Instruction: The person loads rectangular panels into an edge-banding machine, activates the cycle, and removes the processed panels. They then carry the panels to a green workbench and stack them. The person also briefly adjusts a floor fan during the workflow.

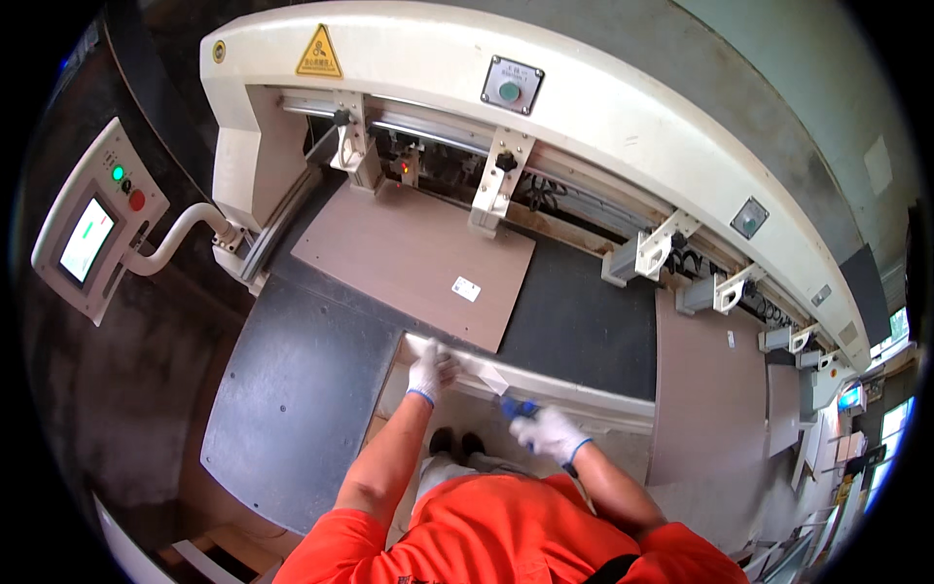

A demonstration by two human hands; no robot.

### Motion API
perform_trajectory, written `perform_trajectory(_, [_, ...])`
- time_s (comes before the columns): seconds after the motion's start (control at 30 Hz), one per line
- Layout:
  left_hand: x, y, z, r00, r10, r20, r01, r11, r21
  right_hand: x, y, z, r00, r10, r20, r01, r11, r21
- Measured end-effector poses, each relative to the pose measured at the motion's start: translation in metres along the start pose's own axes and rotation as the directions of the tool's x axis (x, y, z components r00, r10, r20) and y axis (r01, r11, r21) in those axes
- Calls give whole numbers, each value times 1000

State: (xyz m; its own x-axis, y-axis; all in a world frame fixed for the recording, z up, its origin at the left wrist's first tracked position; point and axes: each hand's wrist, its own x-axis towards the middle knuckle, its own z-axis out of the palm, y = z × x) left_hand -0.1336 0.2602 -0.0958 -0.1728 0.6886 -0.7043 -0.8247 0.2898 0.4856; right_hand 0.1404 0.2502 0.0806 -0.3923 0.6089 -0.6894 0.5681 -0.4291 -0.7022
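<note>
2 gloved hands are working: left hand (429, 370) is pressing flat on white strip (545, 389); right hand (550, 433), at 4 o'clock, is gripping blue tool (516, 407), fingers closed.

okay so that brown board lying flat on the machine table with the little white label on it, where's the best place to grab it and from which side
Probably by its near edge, coming from the person's side. The brown board lies flat with its far end under the machine's white clamps, so that end is blocked. The near right corner by the white label overhangs toward the front rail, just ahead of the gloved left hand; both hands could take that edge.
</note>
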Motion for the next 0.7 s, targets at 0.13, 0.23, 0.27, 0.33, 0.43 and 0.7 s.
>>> perform_trajectory(0.13, [-29,-4,61,995,-94,32,73,911,406,-18,-17,-36,990,59,-130,-53,997,47])
perform_trajectory(0.23, [7,-49,79,927,295,-231,-105,796,596,-32,-31,-31,992,80,-94,-84,995,-45])
perform_trajectory(0.27, [19,-61,77,874,409,-264,-182,778,601,-33,-38,-28,980,30,-198,-39,998,-43])
perform_trajectory(0.33, [-8,-50,93,901,365,-235,-76,665,743,-34,-19,-34,979,78,-190,-83,996,-22])
perform_trajectory(0.43, [-21,-32,85,848,509,-148,-117,451,885,-36,-11,-23,990,84,-112,-80,996,38])
perform_trajectory(0.7, [-35,-20,108,586,748,311,-330,-130,935,-31,-2,-15,996,55,-75,-50,997,65])
